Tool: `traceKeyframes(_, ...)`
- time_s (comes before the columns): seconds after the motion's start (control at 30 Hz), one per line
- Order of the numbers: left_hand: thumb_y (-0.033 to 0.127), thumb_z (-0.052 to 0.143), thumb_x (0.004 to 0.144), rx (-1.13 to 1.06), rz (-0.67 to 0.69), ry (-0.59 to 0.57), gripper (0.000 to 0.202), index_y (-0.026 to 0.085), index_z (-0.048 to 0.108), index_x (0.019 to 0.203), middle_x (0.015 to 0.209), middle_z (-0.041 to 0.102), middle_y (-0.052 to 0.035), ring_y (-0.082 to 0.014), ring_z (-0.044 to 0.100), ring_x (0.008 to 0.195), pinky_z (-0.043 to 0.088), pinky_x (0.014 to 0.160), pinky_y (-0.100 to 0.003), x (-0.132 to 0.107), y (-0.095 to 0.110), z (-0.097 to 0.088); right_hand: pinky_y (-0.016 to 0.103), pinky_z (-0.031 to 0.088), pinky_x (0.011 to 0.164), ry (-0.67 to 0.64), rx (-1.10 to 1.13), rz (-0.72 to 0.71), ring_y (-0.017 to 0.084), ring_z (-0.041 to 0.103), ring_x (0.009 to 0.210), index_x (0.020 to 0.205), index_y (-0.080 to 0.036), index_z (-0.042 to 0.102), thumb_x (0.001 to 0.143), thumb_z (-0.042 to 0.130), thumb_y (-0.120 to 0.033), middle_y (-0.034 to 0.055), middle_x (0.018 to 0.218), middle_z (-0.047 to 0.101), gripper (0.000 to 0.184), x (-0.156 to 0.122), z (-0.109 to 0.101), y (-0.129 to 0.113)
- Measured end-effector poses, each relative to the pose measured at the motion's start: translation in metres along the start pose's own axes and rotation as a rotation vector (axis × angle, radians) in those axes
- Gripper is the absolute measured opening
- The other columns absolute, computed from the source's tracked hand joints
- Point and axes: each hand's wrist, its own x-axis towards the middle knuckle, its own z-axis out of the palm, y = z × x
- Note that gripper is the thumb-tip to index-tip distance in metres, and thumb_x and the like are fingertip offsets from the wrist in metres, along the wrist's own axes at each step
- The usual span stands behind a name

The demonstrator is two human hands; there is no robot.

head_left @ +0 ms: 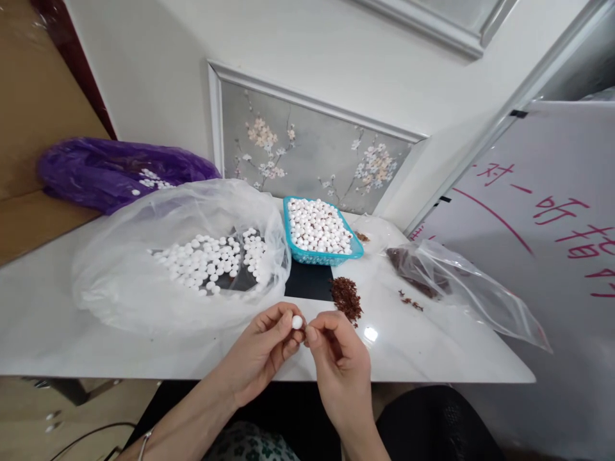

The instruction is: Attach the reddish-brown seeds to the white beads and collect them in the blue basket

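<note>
Between the thumb and fingers of my left hand [266, 349] is a small white ball [297, 322]. My right hand [341, 362] is pinched right beside the ball; whatever its fingertips hold is too small to make out. Just beyond my hands lies a heap of small reddish-brown pieces [346, 298]. A blue plastic basket [327, 258] behind it is full of white balls, with brown specks showing among them. To the left, a translucent white bag [125, 282] lies spread, with many loose white balls [202, 259] in it.
A purple bag [96, 169] with several white balls stands at the back left, by a cardboard box [43, 96]. A clear bag of brown pieces [418, 272] lies on the right of the white table [408, 352]. A whiteboard [542, 269] leans beyond the right edge.
</note>
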Motion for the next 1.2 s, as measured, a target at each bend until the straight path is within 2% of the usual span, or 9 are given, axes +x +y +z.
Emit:
traceKeyframes(0.3,0.026,0.067,0.079,0.067,0.019,0.005,0.015,0.013,0.062,0.074,0.07,0.055,0.0027,-0.0024,0.051,0.061,0.045,0.065,-0.013,-0.002,0.002,0.004,0.025,0.042,0.062,-0.014,-0.049,-0.02,0.014,0.053,0.07,0.078,-0.02,0.054,0.09,0.051,-0.019,0.0008,0.076,0.055,0.013,-0.002,0.0,0.001)
traceKeyframes(0.67,0.028,0.07,0.076,0.139,0.048,0.039,0.015,0.014,0.065,0.072,0.071,0.058,0.002,-0.0045,0.051,0.065,0.046,0.069,-0.016,-0.002,-0.001,0.0,0.024,0.041,0.061,-0.001,-0.063,-0.052,0.013,0.051,0.067,0.076,-0.019,0.052,0.088,0.051,-0.016,-0.001,0.073,0.053,0.013,-0.001,0.002,0.002)
traceKeyframes(0.93,0.027,0.073,0.072,0.243,0.121,0.03,0.013,0.015,0.067,0.072,0.065,0.059,0.0018,-0.0073,0.051,0.065,0.043,0.067,-0.019,-0.002,-0.003,-0.001,0.023,0.039,0.058,-0.033,-0.096,0.051,0.012,0.048,0.063,0.073,-0.019,0.049,0.087,0.052,-0.02,-0.0021,0.069,0.05,0.014,0.0,0.002,0.0)
traceKeyframes(1.03,0.027,0.072,0.074,0.274,0.135,0.018,0.012,0.015,0.068,0.072,0.066,0.061,0.001,-0.0084,0.053,0.065,0.043,0.066,-0.021,-0.001,-0.004,-0.002,0.023,0.04,0.057,-0.069,-0.002,0.155,0.012,0.048,0.062,0.075,-0.02,0.048,0.087,0.054,-0.024,-0.0029,0.068,0.049,0.013,0.003,-0.001,-0.002)
traceKeyframes(1.2,0.027,0.067,0.079,0.257,0.084,-0.035,0.012,0.015,0.066,0.078,0.07,0.06,0.0003,-0.0088,0.054,0.065,0.044,0.069,-0.023,-0.003,-0.004,-0.003,0.023,0.045,0.059,-0.217,0.338,0.295,0.01,0.05,0.06,0.089,-0.021,0.05,0.085,0.058,-0.03,-0.004,0.072,0.048,0.013,0.008,-0.013,0.0)
